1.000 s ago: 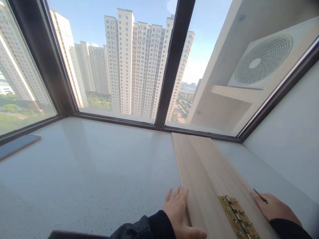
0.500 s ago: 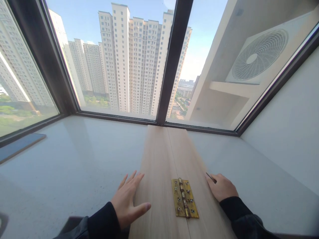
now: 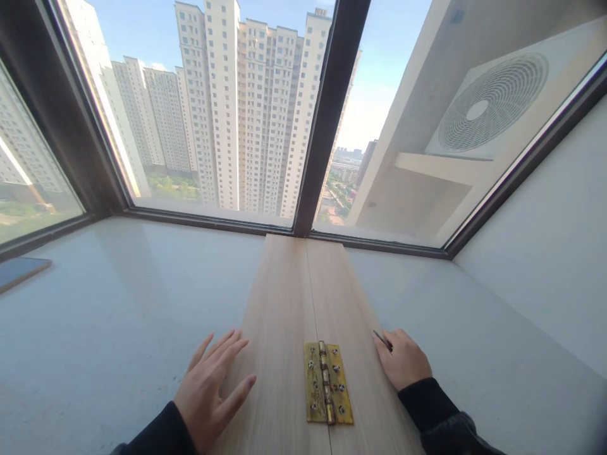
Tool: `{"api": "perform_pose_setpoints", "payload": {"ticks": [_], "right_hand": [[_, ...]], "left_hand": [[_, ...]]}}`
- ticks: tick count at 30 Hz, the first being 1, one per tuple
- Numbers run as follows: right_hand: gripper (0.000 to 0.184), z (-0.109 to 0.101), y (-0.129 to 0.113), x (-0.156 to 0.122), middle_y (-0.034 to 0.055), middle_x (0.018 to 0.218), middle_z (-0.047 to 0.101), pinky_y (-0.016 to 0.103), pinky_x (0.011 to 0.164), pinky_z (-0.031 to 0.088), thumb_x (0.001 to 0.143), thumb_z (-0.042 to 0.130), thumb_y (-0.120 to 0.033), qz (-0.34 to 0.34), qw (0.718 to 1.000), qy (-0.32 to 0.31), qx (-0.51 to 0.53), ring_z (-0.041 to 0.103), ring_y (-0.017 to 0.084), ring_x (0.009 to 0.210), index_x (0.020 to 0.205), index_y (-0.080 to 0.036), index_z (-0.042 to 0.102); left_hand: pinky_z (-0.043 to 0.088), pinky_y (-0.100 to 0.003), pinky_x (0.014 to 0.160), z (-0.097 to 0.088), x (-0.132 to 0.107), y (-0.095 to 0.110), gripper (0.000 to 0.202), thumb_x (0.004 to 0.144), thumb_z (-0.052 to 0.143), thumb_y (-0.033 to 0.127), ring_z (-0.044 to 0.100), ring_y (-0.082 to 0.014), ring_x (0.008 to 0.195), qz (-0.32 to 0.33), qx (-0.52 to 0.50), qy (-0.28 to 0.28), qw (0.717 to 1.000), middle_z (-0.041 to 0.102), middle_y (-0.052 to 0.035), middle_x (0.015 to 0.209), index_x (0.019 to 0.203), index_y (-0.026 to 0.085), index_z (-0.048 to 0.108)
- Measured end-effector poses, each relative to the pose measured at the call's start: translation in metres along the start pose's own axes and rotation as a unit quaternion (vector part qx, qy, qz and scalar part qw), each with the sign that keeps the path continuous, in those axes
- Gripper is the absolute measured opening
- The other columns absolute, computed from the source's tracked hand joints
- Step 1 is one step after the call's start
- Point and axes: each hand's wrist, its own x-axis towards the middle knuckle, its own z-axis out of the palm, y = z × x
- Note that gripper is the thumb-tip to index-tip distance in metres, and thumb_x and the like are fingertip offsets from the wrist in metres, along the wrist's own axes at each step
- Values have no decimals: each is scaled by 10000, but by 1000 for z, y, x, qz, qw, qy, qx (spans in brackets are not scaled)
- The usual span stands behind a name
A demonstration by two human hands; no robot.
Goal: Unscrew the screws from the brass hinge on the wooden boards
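Observation:
Two light wooden boards (image 3: 289, 303) lie side by side on a white window ledge (image 3: 118, 316), running toward the window. A brass hinge (image 3: 327, 383) with several screws spans their seam near me. My left hand (image 3: 208, 392) lies flat with spread fingers at the left board's edge, the thumb on the wood. My right hand (image 3: 403, 360) rests curled against the right board's edge, holding a thin dark tool (image 3: 382, 340) whose tip points forward.
A dark-framed window (image 3: 327, 120) stands behind the ledge, with tower blocks and an outdoor fan unit (image 3: 493, 104) beyond. A white wall (image 3: 545, 240) bounds the right side. A flat dark slab (image 3: 19, 272) lies at the far left.
The view has swung so the boards and hinge now sit in the centre. My left hand has slid from the board's edge out to the left; the right hand keeps its tool.

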Motion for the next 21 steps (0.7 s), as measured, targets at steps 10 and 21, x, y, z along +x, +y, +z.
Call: {"api": "perform_pose_setpoints", "payload": {"ticks": [10,21], "right_hand": [[422,-29,0,14,45,600,537,303,549,305,831,456,-464,-7,999,-31,40,510,185,589,509,-207,542],[263,-12,-51,63,36,936,636,331,702,522,895,541,-356,-106,957,-58,263,616,141,779,1029,-136,598]], "left_hand": [[273,-498,1035,-3,14,-13,293,865,502,403,564,-254,1111,10,-4,34,999,677,-46,1087,1100,235,545],[352,-369,809,-12,31,-21,173,853,514,343,568,-216,834,4,33,28,999,633,-28,803,910,198,590]]}}
